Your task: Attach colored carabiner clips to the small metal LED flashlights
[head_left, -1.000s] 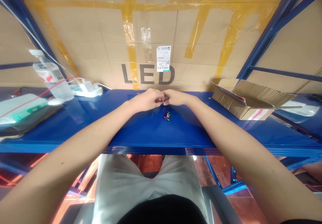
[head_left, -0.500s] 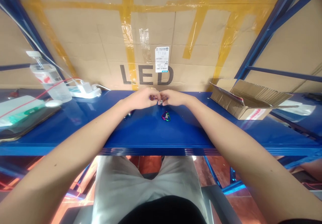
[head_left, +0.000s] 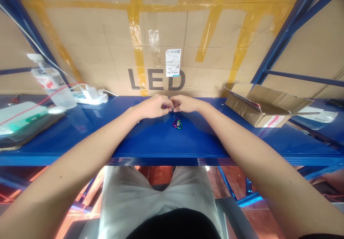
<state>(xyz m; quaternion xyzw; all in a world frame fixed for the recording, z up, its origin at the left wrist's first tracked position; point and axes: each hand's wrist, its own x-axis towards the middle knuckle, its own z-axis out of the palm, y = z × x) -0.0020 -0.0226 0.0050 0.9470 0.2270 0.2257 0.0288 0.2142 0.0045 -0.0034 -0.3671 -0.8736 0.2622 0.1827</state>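
My left hand (head_left: 158, 106) is closed over the blue table, its fingers bent round a small shiny purple piece (head_left: 165, 106) that is mostly hidden. Fingertip to fingertip with it, my right hand (head_left: 185, 104) is pinched shut. Between the two lies a tiny dark, shiny metal bit (head_left: 172, 110), too small to name. Just nearer to me, purple and green carabiners (head_left: 177, 124) rest together on the table. Beside my left wrist a small shiny object (head_left: 139, 123) shows, mostly covered by the arm.
An open cardboard box (head_left: 264, 108) stands on the right of the blue table (head_left: 161, 142). At left are a water bottle (head_left: 52, 83), a white power strip (head_left: 98, 98) and a red cable (head_left: 48, 99). A large taped carton (head_left: 107, 45) forms the back wall.
My left hand has shifted slightly right and its fingers have turned down. The silver piece between my fingertips is now more covered. The carabiners have stayed in place.
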